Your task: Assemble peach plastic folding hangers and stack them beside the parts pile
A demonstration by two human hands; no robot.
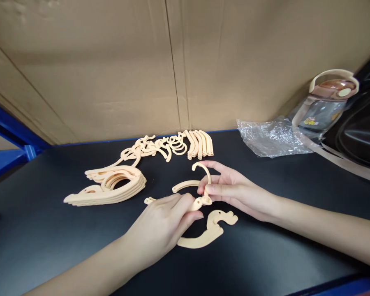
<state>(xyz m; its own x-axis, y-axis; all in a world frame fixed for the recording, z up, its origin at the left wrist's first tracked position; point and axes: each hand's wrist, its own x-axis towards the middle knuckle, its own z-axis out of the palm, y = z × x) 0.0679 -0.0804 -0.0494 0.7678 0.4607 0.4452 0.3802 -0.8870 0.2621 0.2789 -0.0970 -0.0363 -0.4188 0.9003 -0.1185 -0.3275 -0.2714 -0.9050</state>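
My right hand [234,191] is closed on a cream plastic hanger hook [208,176], its curve pointing up and to the left. Pinched in my left hand [163,218] is a cream hanger arm [197,204], mostly hidden by the fingers; its holed end meets the foot of the hook. Whether the two are joined, I cannot tell. Just behind the hands, a loose curved arm piece [185,185] lies on the black table [265,255]. Below them rests a flat, swan-like curved piece [203,238], partly covered by my left hand.
At the left is a stack of cream hanger pieces [111,198]. Loose hooks [177,144] and a row of curved arms [200,144] lie near the cardboard wall [117,74]. Crumpled clear plastic [271,137] and a strapped bottle [322,113] are at the back right.
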